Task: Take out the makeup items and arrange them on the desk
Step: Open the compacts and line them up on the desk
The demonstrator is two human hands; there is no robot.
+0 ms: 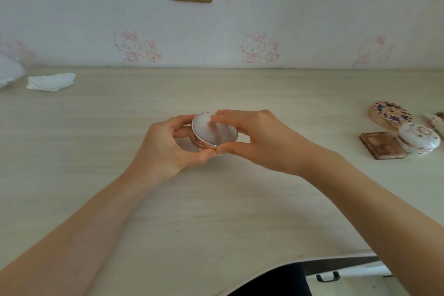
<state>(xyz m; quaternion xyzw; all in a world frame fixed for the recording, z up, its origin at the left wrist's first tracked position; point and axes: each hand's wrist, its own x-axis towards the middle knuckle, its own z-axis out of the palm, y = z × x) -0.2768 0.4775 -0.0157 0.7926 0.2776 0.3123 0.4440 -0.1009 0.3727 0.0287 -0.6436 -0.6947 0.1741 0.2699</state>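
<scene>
Both hands [216,142] (fingers curled) around compact [214,130]

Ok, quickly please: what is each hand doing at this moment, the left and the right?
Left hand: fingers curled round the round pink compact with rose-gold rim, holding it.
Right hand: fingers and thumb pinch the same compact.

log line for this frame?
both hands grip round compact above desk | three compacts at right | tissue far left
</scene>
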